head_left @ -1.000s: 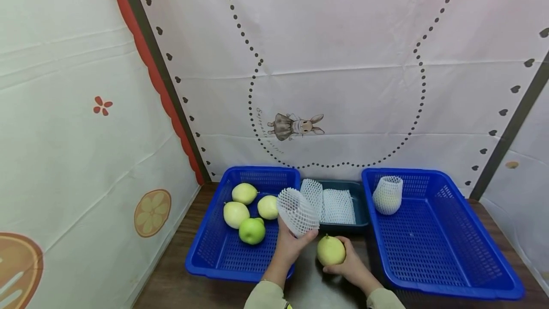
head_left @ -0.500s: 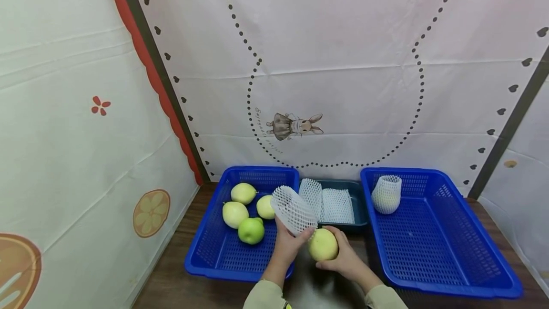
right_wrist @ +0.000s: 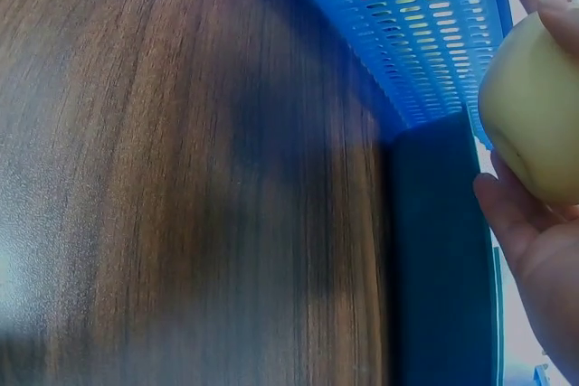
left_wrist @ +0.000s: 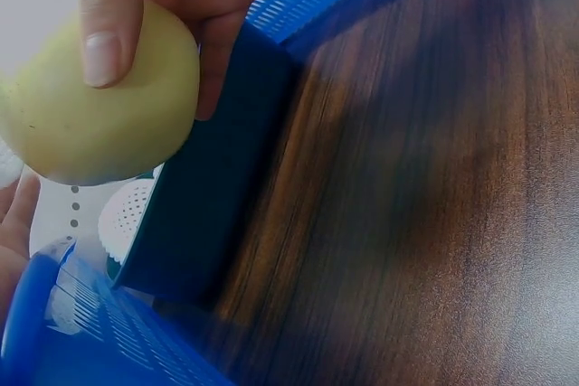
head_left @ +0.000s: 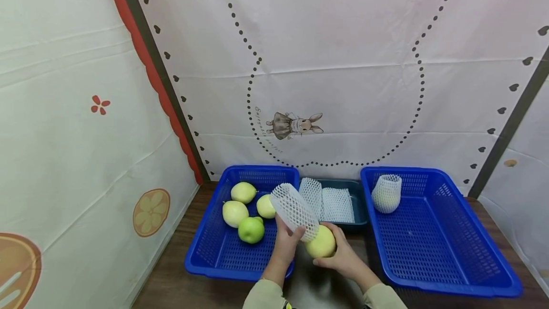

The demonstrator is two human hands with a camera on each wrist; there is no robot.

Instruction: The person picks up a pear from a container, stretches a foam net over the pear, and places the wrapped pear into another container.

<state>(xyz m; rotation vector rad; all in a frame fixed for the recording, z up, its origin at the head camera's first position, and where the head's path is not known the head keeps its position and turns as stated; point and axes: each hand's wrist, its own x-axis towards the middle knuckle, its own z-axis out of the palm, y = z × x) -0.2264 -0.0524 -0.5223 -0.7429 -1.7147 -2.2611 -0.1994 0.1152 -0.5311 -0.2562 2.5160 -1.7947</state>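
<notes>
Head view: a wood-grain bench (head_left: 165,285) stood against patterned white hangings (head_left: 343,94), a pale yellow fruit (head_left: 321,244) held above it.

With that fruit as the clock's centre and twelve toward the back, the right hand (head_left: 346,257) was curled around its four o'clock side, while the left hand (head_left: 286,242) held a white foam net (head_left: 295,210) at eleven, thumb in front, fingers mostly hidden; the net's lower end lapped the fruit, how far around I could not tell. A blue basket (head_left: 231,263) of four fruits sat at nine, a dark teal tray (head_left: 361,206) with more nets at one, a second blue basket (head_left: 437,237) with one netted fruit (head_left: 387,195) at three. Glare greyed the bench at six; a rabbit print (head_left: 293,125) hung at twelve.
</notes>
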